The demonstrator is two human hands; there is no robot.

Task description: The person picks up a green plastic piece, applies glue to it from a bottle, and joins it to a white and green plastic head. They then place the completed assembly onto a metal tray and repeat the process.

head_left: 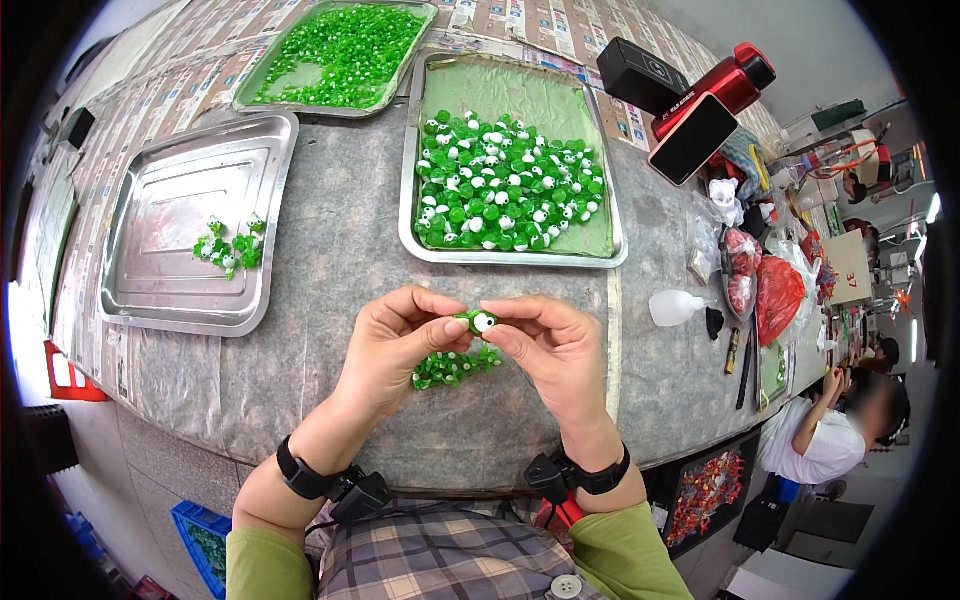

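Note:
Over the table's near part, my left hand [398, 338] and my right hand [556, 345] meet fingertip to fingertip. Both pinch a small green-and-white toy figure [481, 322] with a black eye dot; the fingers cover part of it. Just below them lies a pile of small green plastic pieces [440, 370]. Beyond my hands stands a metal tray [412, 215], lined in green and holding many green-and-white ball-shaped pieces [500, 190]. A second metal tray [150, 290], at the left, carries several green figures with white tops [228, 247].
A third tray [245, 98] of small green pieces sits at the far left. To the right are a dark box [640, 76], a red bottle [738, 80], a phone [692, 140], a white cup-like container [676, 308] and plastic bags [780, 298]. Another person [822, 440] sits at the right.

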